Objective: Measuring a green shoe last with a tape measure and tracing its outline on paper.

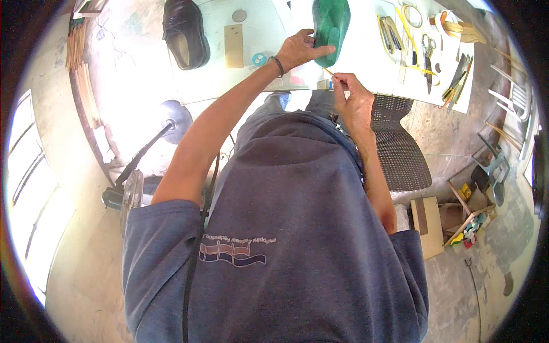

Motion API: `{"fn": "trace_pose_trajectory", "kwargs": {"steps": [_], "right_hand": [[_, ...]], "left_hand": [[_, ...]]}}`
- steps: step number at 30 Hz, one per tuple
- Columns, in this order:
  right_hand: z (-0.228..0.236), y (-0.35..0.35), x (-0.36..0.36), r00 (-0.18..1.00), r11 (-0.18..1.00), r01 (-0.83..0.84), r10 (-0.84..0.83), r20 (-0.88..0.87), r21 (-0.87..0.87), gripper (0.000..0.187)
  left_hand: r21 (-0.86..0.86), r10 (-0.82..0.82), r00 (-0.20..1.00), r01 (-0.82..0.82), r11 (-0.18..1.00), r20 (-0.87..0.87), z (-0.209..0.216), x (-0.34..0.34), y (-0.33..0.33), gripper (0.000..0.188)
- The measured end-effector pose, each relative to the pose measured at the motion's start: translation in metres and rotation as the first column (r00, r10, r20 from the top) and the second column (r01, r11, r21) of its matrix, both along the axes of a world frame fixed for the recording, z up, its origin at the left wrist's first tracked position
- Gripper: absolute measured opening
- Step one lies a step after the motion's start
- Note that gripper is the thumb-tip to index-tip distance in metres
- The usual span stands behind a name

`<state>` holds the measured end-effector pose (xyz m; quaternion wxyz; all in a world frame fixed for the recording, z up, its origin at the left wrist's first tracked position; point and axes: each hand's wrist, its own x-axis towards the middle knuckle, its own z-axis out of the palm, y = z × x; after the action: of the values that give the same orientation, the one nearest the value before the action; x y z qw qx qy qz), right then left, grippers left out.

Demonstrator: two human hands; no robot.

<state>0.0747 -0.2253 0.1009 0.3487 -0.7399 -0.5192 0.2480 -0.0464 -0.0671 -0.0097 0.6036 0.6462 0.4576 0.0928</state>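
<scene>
A green shoe last (334,26) lies at the table's upper middle, its narrower end toward me. My left hand (300,50) holds it from the left, the thumb laid across its near part. Just below that end, my right hand (353,94) pinches a thin yellow-orange stick, which looks like a pencil (327,71). The stick's far tip comes close to the last's edge; whether they touch, I cannot tell. A black leather shoe (186,34) sits farther left on the table.
Between shoe and last lie a tan rectangular piece (233,46), a grey disc (239,15) and a blue round item (259,59). At right are scissors (428,44), a yellow measuring tape (407,28) and several blades. A woven black chair (397,151) stands below the table's edge.
</scene>
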Motion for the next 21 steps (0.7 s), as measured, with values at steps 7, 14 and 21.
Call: {"fn": "trace_pose_trajectory", "kwargs": {"steps": [7,14,21], "right_hand": [[-0.004,0.0,-0.002,1.0,1.0,0.0,0.0,0.01,0.015,0.01],[-0.003,0.002,-0.002,1.0,0.999,-0.01,0.01,0.016,0.039,0.009],[0.005,0.008,-0.002,0.999,0.999,-0.033,0.032,0.033,0.042,0.007]], "left_hand": [[-0.022,-0.003,1.0,0.002,1.0,-0.004,0.013,0.001,0.003,0.107],[0.002,0.04,0.999,-0.04,0.999,0.028,0.017,0.001,0.0,0.113],[-0.03,0.072,0.997,-0.072,0.997,-0.001,0.018,0.0,-0.004,0.108]]}}
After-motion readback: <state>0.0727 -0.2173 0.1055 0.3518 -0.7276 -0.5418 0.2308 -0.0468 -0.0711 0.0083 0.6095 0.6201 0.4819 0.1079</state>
